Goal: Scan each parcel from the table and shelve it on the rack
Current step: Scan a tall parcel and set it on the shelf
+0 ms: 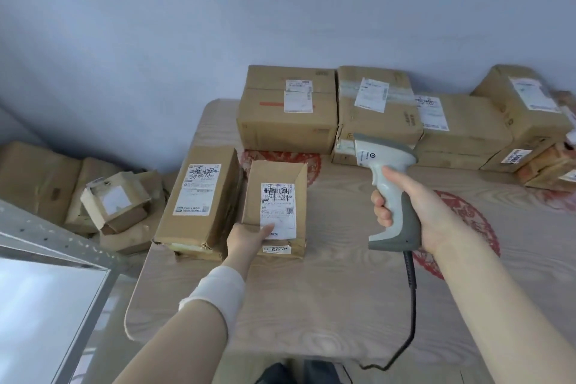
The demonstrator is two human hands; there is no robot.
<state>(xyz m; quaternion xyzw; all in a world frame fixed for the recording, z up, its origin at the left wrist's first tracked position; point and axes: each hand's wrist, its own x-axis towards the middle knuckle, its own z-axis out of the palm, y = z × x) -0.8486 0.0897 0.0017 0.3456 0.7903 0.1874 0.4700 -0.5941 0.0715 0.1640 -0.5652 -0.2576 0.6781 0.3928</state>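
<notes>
Head view: the left hand (247, 238) holds the parcel (274, 193) by its near edge at frame centre on the table (311, 296), thumb flat on the label. Right of the parcel and apart from it, the right hand (414, 206) is wrapped round the scanner (378, 151) handle.

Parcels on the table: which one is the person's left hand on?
The smaller front parcel, right of the longer parcel. The left hand holds its near end, thumb on its white label; the back-row boxes sit untouched.
</notes>
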